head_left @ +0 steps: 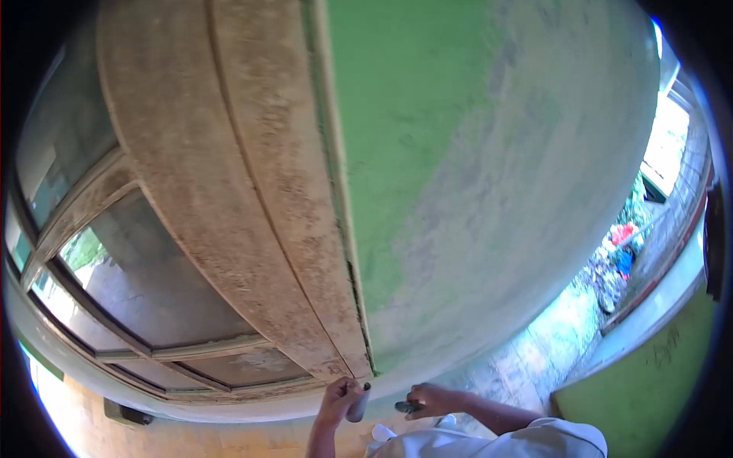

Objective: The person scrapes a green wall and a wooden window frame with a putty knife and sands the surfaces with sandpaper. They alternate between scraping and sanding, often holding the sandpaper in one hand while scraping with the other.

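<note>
Low in the view, my left hand (337,401) is closed on a grey, tube-shaped piece (358,406) that points downward, just below the bottom end of the worn wooden frame (290,229). To its right, my right hand (437,400) is closed around a small dark tool (408,407), whose kind I cannot tell. A short gap separates the two hands. Above them rises a wall (489,198), bright green on the left and patchy pale grey-green toward the right.
Window panes (168,267) in wooden bars fill the left side. A dark box-like object (126,413) sits on the tiled floor (229,439) at lower left. On the right are a low green wall (634,389) and a colourful pile of things (620,244) outside.
</note>
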A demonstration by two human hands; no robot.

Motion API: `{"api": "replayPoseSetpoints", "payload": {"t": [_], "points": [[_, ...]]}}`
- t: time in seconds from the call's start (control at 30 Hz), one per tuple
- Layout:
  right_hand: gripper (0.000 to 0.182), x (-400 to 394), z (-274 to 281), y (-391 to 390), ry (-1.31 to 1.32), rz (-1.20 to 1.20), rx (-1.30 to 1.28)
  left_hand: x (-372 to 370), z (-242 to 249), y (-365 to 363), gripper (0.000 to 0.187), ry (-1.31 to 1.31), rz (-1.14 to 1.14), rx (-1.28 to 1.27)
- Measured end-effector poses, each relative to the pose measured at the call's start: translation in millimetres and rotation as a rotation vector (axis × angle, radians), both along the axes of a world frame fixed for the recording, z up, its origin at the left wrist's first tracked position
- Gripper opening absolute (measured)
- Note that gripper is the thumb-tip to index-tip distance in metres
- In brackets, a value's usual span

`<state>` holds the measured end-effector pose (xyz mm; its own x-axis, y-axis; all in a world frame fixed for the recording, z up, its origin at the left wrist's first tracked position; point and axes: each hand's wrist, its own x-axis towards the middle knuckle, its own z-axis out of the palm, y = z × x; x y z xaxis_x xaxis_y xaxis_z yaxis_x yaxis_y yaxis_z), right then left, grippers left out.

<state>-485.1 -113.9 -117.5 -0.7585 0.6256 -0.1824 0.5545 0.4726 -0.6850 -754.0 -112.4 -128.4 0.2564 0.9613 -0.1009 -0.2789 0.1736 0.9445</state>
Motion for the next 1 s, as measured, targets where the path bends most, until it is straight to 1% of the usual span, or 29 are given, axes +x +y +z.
{"api": "replayPoseSetpoints", "payload": {"t": [0.03, 0.07, 0.13, 0.2, 0.27, 0.3, 0.33, 0.37, 0.4, 0.47, 0.5, 0.53, 0.6, 0.63, 0.67, 0.73, 0.77, 0.8, 0.87, 0.93, 0.97, 1.0], "points": [[0.044, 8.0, -3.4, -3.5, -0.026, -0.039, -0.01, 8.6, -2.1, -6.3, 0.017, 0.064, -0.065, -0.117], [0.039, 15.5, -8.0, -5.2, -0.055, -0.073, -0.108, 20.1, -6.5, -13.5, 0.017, 0.08, -0.083, -0.133], [0.034, 28.3, -1.7, -8.3, -0.063, -0.135, -0.132, 42.7, -20.7, -29.2, 0.024, 0.26, -0.093, -0.068], [0.029, 43.1, 23.5, -10.6, -0.062, -0.179, -0.094, 58.9, -31.9, -43.1, 0.026, 0.295, -0.145, -0.098], [0.026, 67.0, 38.5, -18.7, 0.103, -0.285, 0.001, 66.9, -41.2, -52.2, 0.028, 0.325, -0.199, -0.121], [0.026, 79.5, 53.8, -23.4, 0.114, -0.307, -0.002, 71.5, -45.2, -54.9, 0.028, 0.39, -0.273, -0.17], [0.024, 93.4, 73.3, -29.8, 0.256, -0.415, 0.033, 77.8, -47.6, -56.0, 0.028, 0.455, -0.346, -0.214], [0.023, 106.1, 86.4, -38.9, 0.397, -0.52, 0.075, 85.7, -48.2, -56.3, 0.028, 0.466, -0.366, -0.205], [0.023, 118.7, 92.4, -50.9, 0.404, -0.54, 0.083, 94.3, -48.3, -57.0, 0.026, 0.493, -0.373, -0.214], [0.027, 148.2, 96.9, -79.2, 0.843, -0.849, -0.304, 113.4, -50.7, -59.2, 0.024, 0.529, -0.401, -0.219], [0.036, 160.7, 90.4, -91.7, 0.97, -0.848, -0.351, 124.9, -50.3, -58.6, 0.018, 0.557, -0.399, -0.179], [0.036, 171.4, 87.1, -107.9, 0.982, -0.87, -0.34, 137.2, -48.8, -60.2, 0.013, 0.582, -0.398, -0.138], [0.041, 189.5, 84.0, -140.5, 1.077, -0.846, -0.592, 164.8, -39.1, -66.2, 0.01, 0.601, -0.451, -0.105], [0.041, 197.6, 67.4, -157.3, 1.014, -0.827, -0.616, 179.3, -31.3, -70.3, 0.009, 0.611, -0.48, -0.083], [0.034, 206.3, 45.1, -174.9, 1.009, -0.818, -0.668, 194.8, -23.2, -75.9, 0.009, 0.619, -0.501, -0.081], [0.029, 212.8, 29.2, -207.9, 1.002, -0.857, -0.74, 224.7, -13.7, -91.6, 0.015, 0.675, -0.611, -0.065], [0.024, 216.7, 18.8, -223.3, 1.005, -0.888, -0.747, 237.4, -16.5, -100.9, 0.015, 0.681, -0.631, -0.065], [0.024, 222.3, 0.7, -236.5, 1.015, -0.903, -0.743, 251.2, -20.6, -108.6, 0.018, 0.677, -0.679, -0.062], [0.024, 235.7, -33.2, -263.4, 0.962, -1.055, -0.698, 276.4, -29.9, -127.5, 0.021, 0.674, -0.742, -0.066], [0.032, 244.8, -37.8, -284.0, 0.965, -1.134, -0.614, 301.2, -36.0, -148.2, 0.027, 0.624, -0.806, -0.066], [0.033, 250.5, -37.1, -294.3, 0.927, -1.158, -0.64, 313.9, -37.3, -157.5, 0.03, 0.672, -0.834, -0.099], [0.033, 255.5, -34.2, -303.9, 0.888, -1.181, -0.665, 327.1, -26.2, -164.9, 0.031, 0.66, -0.909, -0.11]]}}
